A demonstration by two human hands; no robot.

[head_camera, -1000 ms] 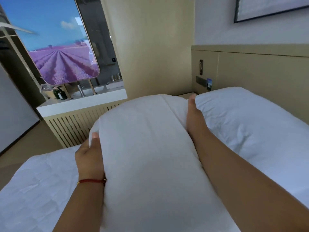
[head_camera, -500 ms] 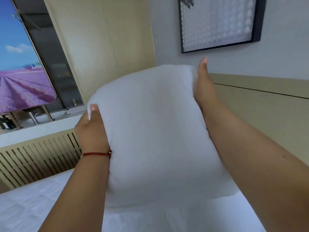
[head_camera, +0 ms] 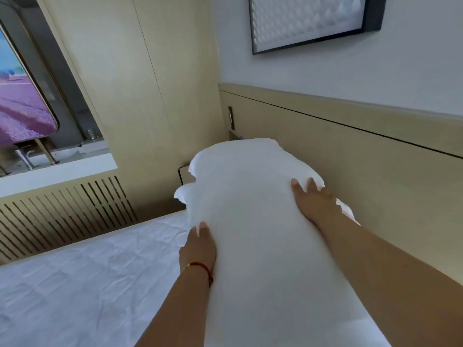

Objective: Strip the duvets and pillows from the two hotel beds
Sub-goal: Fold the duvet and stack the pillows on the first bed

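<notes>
Since the earlier frame the upper pillow [head_camera: 250,221] has come down from in front of the framed picture [head_camera: 313,21] onto a second pillow [head_camera: 183,194] at the headboard [head_camera: 363,159]. Left hand [head_camera: 199,246] grips its side; right hand [head_camera: 313,199] presses flat. Step: pillow removal. Next, probably lift both clear of the bed [head_camera: 75,284].

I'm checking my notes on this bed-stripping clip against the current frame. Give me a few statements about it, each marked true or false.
1. Both hands hold the white pillow. True: the left hand holds its left side and the right hand its right.
2. The left wrist wears a red string bracelet. True.
3. The pillow lies flat on the bed sheet. False: it is held up in front of the headboard.
4. The wall above the headboard is bare. False: a framed picture hangs there.
</notes>
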